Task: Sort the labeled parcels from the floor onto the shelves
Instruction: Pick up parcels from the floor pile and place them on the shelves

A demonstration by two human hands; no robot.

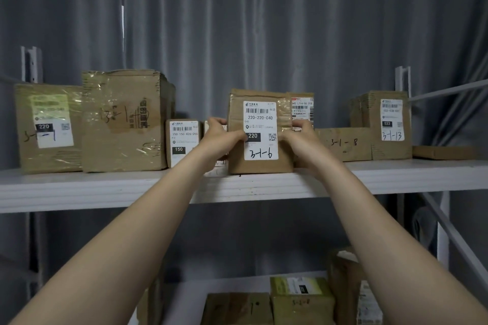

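Note:
A brown cardboard parcel [260,166] with a white label marked 220 and handwritten 3-1-6 stands upright on the white upper shelf [105,187], near its front edge. My left hand [220,137] grips its left side, thumb on the front face. My right hand [298,137] grips its right side in the same way. Both arms reach up to the shelf from below.
Other parcels line the shelf: two large boxes [121,121] at the left, a small box labelled 150 [182,142], a box behind the held parcel [302,108], and boxes marked 3-1-8 [343,144] and 3-1-13 [390,124] at the right. A lower shelf holds more parcels [301,301]. Grey curtain behind.

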